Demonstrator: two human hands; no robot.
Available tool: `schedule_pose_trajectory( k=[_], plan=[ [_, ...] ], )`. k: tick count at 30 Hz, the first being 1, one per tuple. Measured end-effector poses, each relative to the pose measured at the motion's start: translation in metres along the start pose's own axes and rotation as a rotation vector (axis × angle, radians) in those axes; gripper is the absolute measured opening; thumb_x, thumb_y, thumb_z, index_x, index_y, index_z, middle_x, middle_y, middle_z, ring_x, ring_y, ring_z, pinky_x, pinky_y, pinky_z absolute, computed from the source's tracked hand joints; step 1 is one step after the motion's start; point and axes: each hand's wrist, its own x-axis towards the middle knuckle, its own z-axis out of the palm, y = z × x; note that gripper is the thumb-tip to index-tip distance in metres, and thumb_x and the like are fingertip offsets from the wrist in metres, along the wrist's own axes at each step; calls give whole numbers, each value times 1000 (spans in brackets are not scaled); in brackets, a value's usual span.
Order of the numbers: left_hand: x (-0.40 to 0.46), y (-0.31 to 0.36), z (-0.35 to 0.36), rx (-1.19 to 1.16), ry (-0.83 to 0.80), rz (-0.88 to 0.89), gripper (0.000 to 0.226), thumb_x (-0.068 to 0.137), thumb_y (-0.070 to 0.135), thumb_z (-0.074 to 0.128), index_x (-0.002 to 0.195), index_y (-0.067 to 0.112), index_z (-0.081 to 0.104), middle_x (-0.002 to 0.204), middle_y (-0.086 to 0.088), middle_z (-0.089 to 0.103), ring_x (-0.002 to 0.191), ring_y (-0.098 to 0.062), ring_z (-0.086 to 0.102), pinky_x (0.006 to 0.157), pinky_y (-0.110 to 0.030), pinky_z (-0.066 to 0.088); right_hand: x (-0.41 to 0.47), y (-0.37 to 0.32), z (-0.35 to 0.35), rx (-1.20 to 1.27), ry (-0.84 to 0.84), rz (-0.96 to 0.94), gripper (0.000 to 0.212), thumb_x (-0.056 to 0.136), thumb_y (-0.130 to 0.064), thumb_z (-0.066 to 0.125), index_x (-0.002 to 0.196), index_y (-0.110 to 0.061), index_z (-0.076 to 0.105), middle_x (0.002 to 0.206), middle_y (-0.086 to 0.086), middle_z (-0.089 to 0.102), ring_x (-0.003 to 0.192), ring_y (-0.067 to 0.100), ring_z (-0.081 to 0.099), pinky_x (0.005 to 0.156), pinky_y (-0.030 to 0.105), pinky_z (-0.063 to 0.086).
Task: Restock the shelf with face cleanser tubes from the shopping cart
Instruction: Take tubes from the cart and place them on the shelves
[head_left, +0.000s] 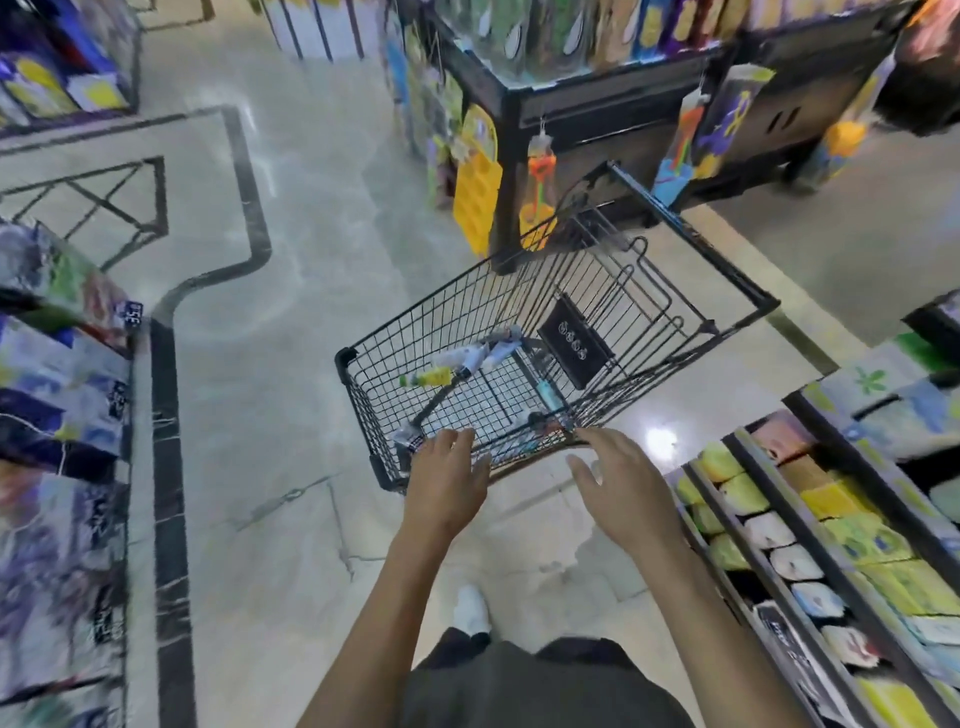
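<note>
Nearest to me, I see two bare forearms reaching forward over the pale tiled floor (291, 395), with one white shoe (471, 608) below them. My left hand (448, 478) hangs at the near rim of the black wire shopping cart (363, 387), its fingers loosely spread and gripping nothing; they may brush the wire, but the blur keeps me from being sure. My right hand (621, 480) is also spread, fingers straight, hovering just beside the cart's near right corner and holding nothing.

Inside the basket I count roughly four face cleanser tubes: two pale white-and-blue tubes (480, 356) lying crossed near the far side, one yellow-and-green tube (427, 378) just beside them, and one teal tube (549, 395) against the right wall. Something dark lies at the near left corner, too blurred to name. A black tag (574, 344) hangs on the folded child-seat flap.

To my right stands a shelf of soft packaged goods (810, 525). Beyond the cart, a black display stand (587, 104) carries hanging yellow packets.
</note>
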Motion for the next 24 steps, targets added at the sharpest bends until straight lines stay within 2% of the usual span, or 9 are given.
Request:
schedule_pose_trajectory(
  k=[7, 12, 16, 18, 21, 24],
  plan=[
    [53, -17, 15, -9, -113, -19, 43, 98, 37, 56, 131, 10, 61, 121, -13, 65, 112, -36, 59, 91, -47, 51, 61, -4, 5, -2, -55, 29, 48, 106, -37, 51, 152, -23, 48, 151, 0, 52, 138, 21, 47, 111, 38, 41],
    [98, -20, 37, -28, -233, -94, 47, 102, 38, 51, 141, 12, 55, 130, -15, 61, 121, -37, 55, 98, -46, 47, 123, 10, 11, -37, -121, 28, 45, 104, -34, 55, 148, -22, 52, 144, 1, 57, 129, 23, 53, 101, 39, 48],
    [137, -21, 59, -84, -313, -190, 46, 102, 33, 52, 142, 11, 53, 136, -17, 57, 123, -39, 55, 98, -47, 48, 191, 28, 23, -65, -222, 0, 41, 103, -32, 58, 142, -19, 56, 135, 4, 61, 119, 27, 59, 94, 41, 51],
    [155, -22, 71, -96, -356, -239, 44, 101, 28, 54, 141, 10, 54, 136, -18, 58, 122, -39, 56, 97, -47, 49, 224, 37, 31, -72, -273, 2, 43, 102, -32, 58, 143, -19, 55, 137, 6, 60, 120, 30, 59, 96, 43, 52],
    [182, -25, 92, -121, -412, -326, 40, 98, 22, 56, 135, 8, 58, 129, -19, 62, 115, -38, 60, 93, -46, 52, 273, 48, 51, -128, -371, 7, 43, 104, -32, 55, 145, -19, 54, 138, 9, 60, 122, 32, 58, 91, 37, 45],
    [208, -36, 123, -115, -483, -396, 41, 92, 22, 58, 132, 13, 59, 127, -15, 63, 111, -36, 62, 92, -49, 55, 316, 63, 80, -162, -467, 21, 42, 103, -30, 57, 142, -16, 56, 136, 16, 62, 118, 35, 61, 92, 39, 48]
  ],
)
